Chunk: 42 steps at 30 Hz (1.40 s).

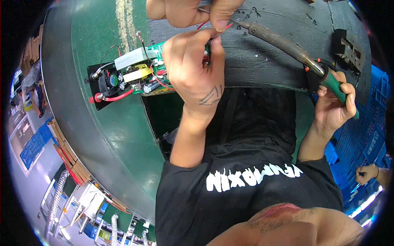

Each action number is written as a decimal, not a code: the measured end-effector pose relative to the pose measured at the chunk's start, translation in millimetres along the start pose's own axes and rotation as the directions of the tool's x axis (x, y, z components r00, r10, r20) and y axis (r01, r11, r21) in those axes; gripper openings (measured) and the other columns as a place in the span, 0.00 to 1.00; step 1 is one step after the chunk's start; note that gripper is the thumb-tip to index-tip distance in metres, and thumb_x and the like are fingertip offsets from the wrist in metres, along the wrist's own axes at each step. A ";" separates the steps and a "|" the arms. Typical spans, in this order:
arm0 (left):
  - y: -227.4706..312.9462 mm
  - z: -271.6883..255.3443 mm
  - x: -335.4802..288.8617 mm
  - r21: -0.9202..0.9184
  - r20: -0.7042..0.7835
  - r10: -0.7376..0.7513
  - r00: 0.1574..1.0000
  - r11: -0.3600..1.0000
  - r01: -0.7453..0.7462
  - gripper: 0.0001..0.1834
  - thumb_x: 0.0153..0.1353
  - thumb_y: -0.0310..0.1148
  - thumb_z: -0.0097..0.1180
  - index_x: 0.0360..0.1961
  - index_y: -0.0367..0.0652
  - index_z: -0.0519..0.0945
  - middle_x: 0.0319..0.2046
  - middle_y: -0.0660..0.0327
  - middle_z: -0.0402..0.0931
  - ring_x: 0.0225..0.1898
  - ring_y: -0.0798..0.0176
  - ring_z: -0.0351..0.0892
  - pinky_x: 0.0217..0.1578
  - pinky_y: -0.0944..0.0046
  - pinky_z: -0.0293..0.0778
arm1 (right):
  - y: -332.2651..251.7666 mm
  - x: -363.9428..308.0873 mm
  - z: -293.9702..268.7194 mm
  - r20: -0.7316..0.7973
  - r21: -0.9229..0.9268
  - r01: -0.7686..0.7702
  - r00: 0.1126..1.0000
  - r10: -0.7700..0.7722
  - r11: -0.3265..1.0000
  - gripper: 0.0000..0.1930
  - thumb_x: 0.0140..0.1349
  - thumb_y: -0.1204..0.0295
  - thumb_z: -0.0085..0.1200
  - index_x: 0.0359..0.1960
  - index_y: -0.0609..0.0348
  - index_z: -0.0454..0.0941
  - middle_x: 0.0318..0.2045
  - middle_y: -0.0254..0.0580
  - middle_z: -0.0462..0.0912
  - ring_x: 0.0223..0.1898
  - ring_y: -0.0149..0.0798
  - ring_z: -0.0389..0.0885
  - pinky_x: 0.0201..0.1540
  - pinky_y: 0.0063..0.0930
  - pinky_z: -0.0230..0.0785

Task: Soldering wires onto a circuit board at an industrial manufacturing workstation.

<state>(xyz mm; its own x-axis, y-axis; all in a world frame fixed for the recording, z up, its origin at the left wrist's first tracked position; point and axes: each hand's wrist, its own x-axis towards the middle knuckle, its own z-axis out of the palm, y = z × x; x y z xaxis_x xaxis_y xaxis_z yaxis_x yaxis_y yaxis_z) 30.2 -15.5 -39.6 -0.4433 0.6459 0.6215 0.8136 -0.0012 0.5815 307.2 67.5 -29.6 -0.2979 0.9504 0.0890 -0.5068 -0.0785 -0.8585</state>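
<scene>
My left hand (193, 67) is closed in a pinch over a circuit board (158, 51), with a thin red wire (228, 26) at its fingertips. Wrapped round the green handle of a soldering iron (287, 47) is my right hand (334, 100). The iron's tip points left, close to the red wire; I cannot tell whether they touch. From the top edge, another person's fingers (184, 12) pinch a thin grey wire by the same spot. Left of my left hand, the board joins a black end panel with a fan (108, 80) and thick red cable (119, 96). My left hand hides part of the board.
A black-topped bench (262, 74) with dark scraps lies under the work, beside a green surface (119, 127). A dark metal block (348, 51) stands at the right. Blue crates (375, 106) line the right side, where another person's hand (366, 174) shows.
</scene>
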 end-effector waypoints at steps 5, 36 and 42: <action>-1.1 0.6 -0.1 -0.006 -0.015 0.009 1.000 1.000 -0.009 0.11 0.49 0.21 0.65 0.36 0.41 0.81 0.32 0.58 0.77 0.36 0.53 0.73 0.40 0.58 0.69 | -0.5 1.7 1.8 0.012 -0.018 -0.007 1.000 0.007 1.000 0.18 0.66 0.58 0.44 0.42 0.59 0.79 0.46 0.61 0.77 0.30 0.49 0.80 0.34 0.36 0.77; -0.6 0.4 -1.0 -0.004 -0.003 -0.013 1.000 1.000 0.013 0.12 0.49 0.21 0.65 0.36 0.42 0.80 0.32 0.59 0.76 0.35 0.53 0.72 0.39 0.58 0.68 | 3.2 1.1 -0.7 -0.021 0.009 0.012 1.000 -0.011 1.000 0.18 0.66 0.59 0.43 0.42 0.59 0.79 0.48 0.64 0.78 0.31 0.49 0.81 0.34 0.36 0.78; -0.3 -0.1 -2.3 0.004 0.006 -0.036 0.999 0.999 0.036 0.12 0.50 0.22 0.65 0.36 0.41 0.80 0.32 0.59 0.76 0.35 0.54 0.72 0.38 0.58 0.68 | 6.2 1.0 0.6 -0.046 0.014 0.018 0.999 -0.017 1.000 0.18 0.66 0.60 0.43 0.41 0.60 0.79 0.47 0.64 0.78 0.29 0.49 0.81 0.33 0.36 0.78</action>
<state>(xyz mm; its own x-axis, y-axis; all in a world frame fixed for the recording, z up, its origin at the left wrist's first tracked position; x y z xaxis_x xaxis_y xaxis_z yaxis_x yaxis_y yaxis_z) 31.0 -17.0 -41.2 -0.4702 0.6499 0.5971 0.7986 0.0252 0.6013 303.3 67.8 -34.6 -0.2516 0.9645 0.0804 -0.5234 -0.0657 -0.8495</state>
